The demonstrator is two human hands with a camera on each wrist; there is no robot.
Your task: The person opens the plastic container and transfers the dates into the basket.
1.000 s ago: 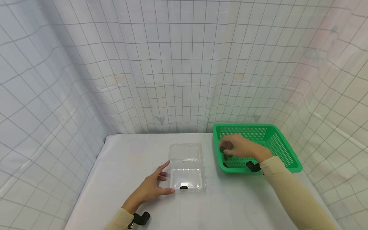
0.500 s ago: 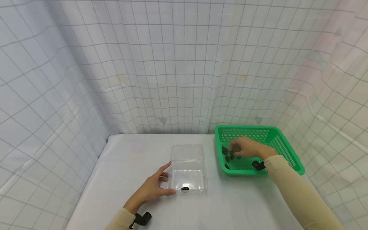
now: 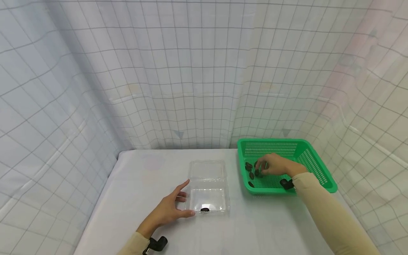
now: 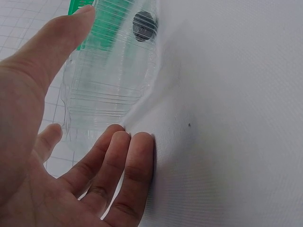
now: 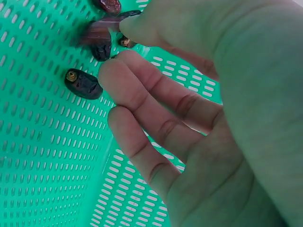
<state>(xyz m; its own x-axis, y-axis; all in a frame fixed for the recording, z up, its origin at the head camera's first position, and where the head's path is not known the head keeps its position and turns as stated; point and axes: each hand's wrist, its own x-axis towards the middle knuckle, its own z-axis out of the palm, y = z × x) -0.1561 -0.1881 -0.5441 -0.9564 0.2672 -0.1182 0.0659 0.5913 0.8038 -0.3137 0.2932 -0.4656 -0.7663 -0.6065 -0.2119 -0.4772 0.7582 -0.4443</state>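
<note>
A clear plastic clamshell container (image 3: 208, 196) lies with its lid folded back on the table. One dark wrinkled date (image 3: 205, 210) sits at its near edge. My left hand (image 3: 169, 207) spreads round the left side of the container, thumb at the near corner and relaxed fingers along the side wall. On the right, my right hand (image 3: 271, 165) reaches down into a green basket (image 3: 240, 159). Its thumb touches a blurred reddish-brown date (image 5: 98, 32) in the right wrist view; the index finger is hidden there. More dates, such as this dark one (image 5: 84, 85), lie beside the fingers.
A white cloth covers the table (image 3: 143, 177). White grid-patterned curtains (image 3: 191, 88) hang behind and on both sides. The raised rim of the basket stands between the right hand and the container. Each wrist wears a small black camera.
My right hand has shifted slightly right inside the basket, away from its left wall, uncovering several dates there. The left hand and the container stay as they were.
</note>
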